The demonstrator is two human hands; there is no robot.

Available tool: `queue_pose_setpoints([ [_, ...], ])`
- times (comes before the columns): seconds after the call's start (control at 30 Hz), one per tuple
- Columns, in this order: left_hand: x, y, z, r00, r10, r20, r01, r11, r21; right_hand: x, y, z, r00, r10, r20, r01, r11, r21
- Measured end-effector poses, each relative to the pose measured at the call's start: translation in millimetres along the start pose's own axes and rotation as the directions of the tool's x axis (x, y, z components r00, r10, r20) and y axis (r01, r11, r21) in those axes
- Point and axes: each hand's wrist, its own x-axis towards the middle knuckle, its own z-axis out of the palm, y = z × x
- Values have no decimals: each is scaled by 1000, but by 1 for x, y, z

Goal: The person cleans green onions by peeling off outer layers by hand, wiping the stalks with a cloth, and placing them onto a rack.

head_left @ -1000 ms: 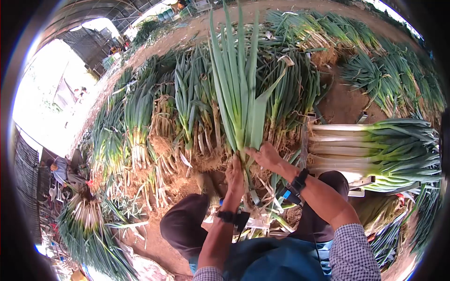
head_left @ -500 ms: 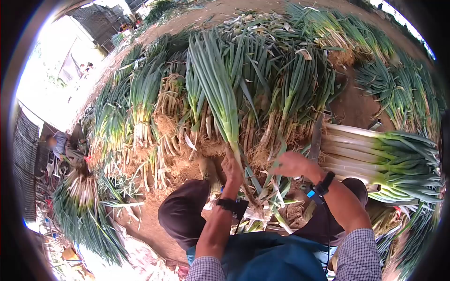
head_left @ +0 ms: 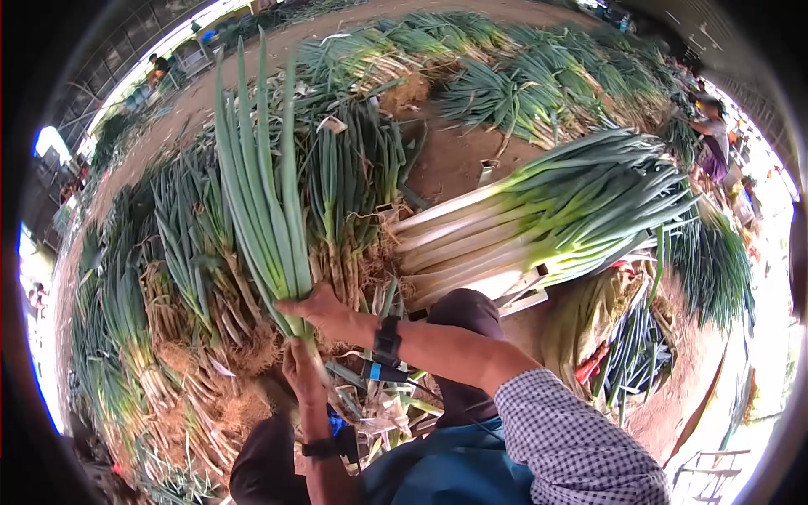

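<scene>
A long green onion (head_left: 265, 210) stands nearly upright in front of me, its leaves fanned at the top. My left hand (head_left: 303, 370) is closed round its pale lower stalk. Just above, my right hand (head_left: 324, 313) is wrapped round the stalk where the green leaves begin. To the right lies a stack of trimmed green onions (head_left: 539, 219) with clean white stems, resting on a metal frame (head_left: 523, 296). Untrimmed onions with brown roots (head_left: 210, 252) are heaped behind and left of my hands.
More onion bundles (head_left: 539, 80) lie on the dirt floor (head_left: 446, 164) at the back. A sack (head_left: 593, 316) sits right of my knees. Peeled scraps (head_left: 391, 412) lie between my legs. Another person (head_left: 715, 139) is at the far right.
The view has swung to the right. My right hand was off the stalk half a second ago and is now closed on it. My left hand has kept its hold.
</scene>
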Motion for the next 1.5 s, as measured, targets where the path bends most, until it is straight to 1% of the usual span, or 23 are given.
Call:
queue_pose_setpoints([
  [0.17, 8, -15, -2, 999, 33, -33, -36, 997, -69, -3, 11, -5, 995, -101, -5, 101, 994, -46],
  [0.2, 20, -40, -14, 955, 297, 20, -287, 898, 332, 4, 32, -9, 981, -190, 32, 191, 981, -38],
  [0.27, 29, -43, -12, 986, 44, -164, 4, 959, 284, -3, 10, -5, 987, -156, 39, 158, 984, -76],
  [0.4, 25, -18, 5, 977, -213, 23, 213, 977, 3, 6, 7, -8, 883, -436, 175, 445, 895, -17],
  [0.43, 11, 9, 15, 956, -290, 33, 291, 957, 0, 2, -2, -4, 893, -414, 173, 409, 910, 70],
  [0.5, 27, -31, -14, 979, -203, -10, 198, 943, 268, -1, -19, -7, 968, -155, 195, 131, 982, 134],
  [0.6, 20, -72, -48, 995, -90, 48, 52, 849, 526, 5, -24, -7, 971, -155, 183, 111, 967, 231],
  [0.63, 15, -97, -64, 995, -66, 80, 8, 823, 568, 9, -23, -17, 866, -419, 274, 458, 884, -93],
  [0.67, 8, -143, -91, 993, 46, 108, -113, 635, 765, 13, -21, -27, 684, -646, 339, 729, 586, -354],
  [0.73, -14, -157, -111, 986, 58, 155, -165, 383, 909, 31, -32, -53, 746, -595, 298, 656, 582, -480],
  [0.77, -34, -138, -113, 989, -43, 142, -116, 376, 919, 35, -34, -63, 778, -569, 266, 609, 579, -542],
  [0.8, -42, -168, -135, 994, -105, 25, 15, 361, 933, 26, -51, -49, 904, -411, 115, 427, 885, -186],
  [0.83, -47, -197, -155, 983, -161, -92, 143, 339, 930, 16, -68, -35, 973, -228, -42, 231, 933, 275],
  [0.93, -60, -203, -170, 963, -218, -159, 220, 295, 930, 23, -67, -46, 952, -292, -91, 306, 916, 259],
  [1.0, -69, -195, -188, 968, -237, 81, -38, 180, 983, 20, -76, -52, 957, -247, -150, 276, 935, 222],
  [1.1, -72, -181, -191, 974, -135, -179, 206, 223, 953, 38, -77, -79, 954, -217, -205, 267, 929, 256],
  [1.13, -67, -134, -166, 972, -94, -214, 229, 194, 954, 48, -62, -96, 930, -299, -215, 329, 936, 124],
  [1.2, -35, -71, -128, 973, 230, -8, -92, 421, 902, 66, -41, -113, 903, -372, -215, 372, 927, -46],
  [1.27, -12, -35, -81, 966, 250, -69, -184, 847, 498, 53, -54, -86, 956, -198, -216, 226, 968, 114],
  [1.33, -9, 0, -36, 941, 275, 196, -332, 864, 379, 44, -61, -56, 990, -63, -125, 103, 934, 342],
  [1.37, -17, 27, -19, 947, 126, 295, -236, 897, 374, 59, -32, -66, 966, -253, -45, 257, 957, 135],
  [1.4, -22, 46, -5, 917, -28, 397, -137, 915, 380, 52, -32, -56, 972, -235, -21, 236, 968, 81],
  [1.5, -31, 40, 11, 957, 61, 285, -122, 972, 203, 36, -34, -35, 982, -178, 61, 186, 961, -204],
])
